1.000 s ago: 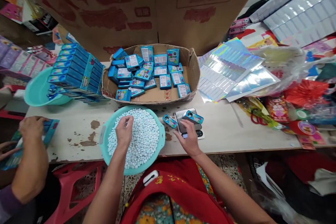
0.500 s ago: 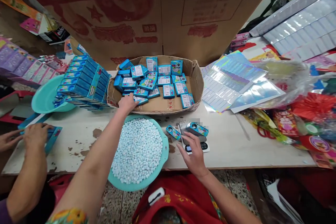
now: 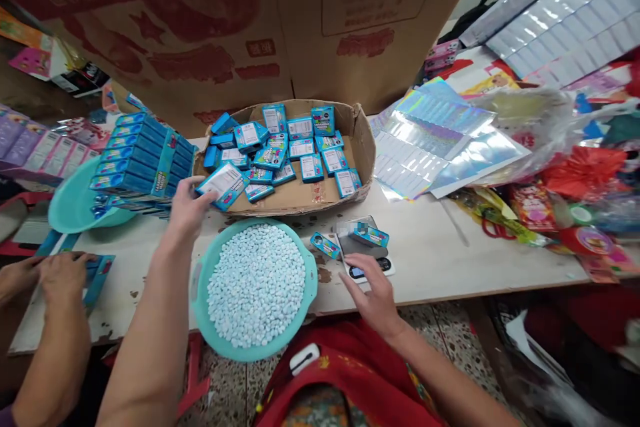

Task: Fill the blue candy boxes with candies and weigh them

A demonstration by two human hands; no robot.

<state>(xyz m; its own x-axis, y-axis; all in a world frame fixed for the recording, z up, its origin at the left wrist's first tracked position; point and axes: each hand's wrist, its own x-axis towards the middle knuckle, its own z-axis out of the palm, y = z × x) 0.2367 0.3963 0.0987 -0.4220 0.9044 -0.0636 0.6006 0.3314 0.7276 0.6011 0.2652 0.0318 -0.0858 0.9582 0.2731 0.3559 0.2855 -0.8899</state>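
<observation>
Head view. Landmark: the candy bowl [image 3: 313,277].

Item: blue box [image 3: 223,183], just beyond the candy bowl's far left rim; gripped at its near-left end by the left hand [image 3: 188,212]. White panel up; long axis slanting from near left to far right.

Right hand [image 3: 376,297]: right of the candy bowl, thumb and fingers parted, by the scale [image 3: 357,251]; contact cannot be told.

Containers: candy bowl, filled with pale candies [image 3: 255,287]; cardboard tray [image 3: 300,193], beyond it, with loose blue boxes [image 3: 273,151]; scale, to its right, bearing an open-holed box [image 3: 371,235].

Edges: candy bowl overhangs the table's front edge. Bare table [image 3: 425,253] extends right of the scale.
</observation>
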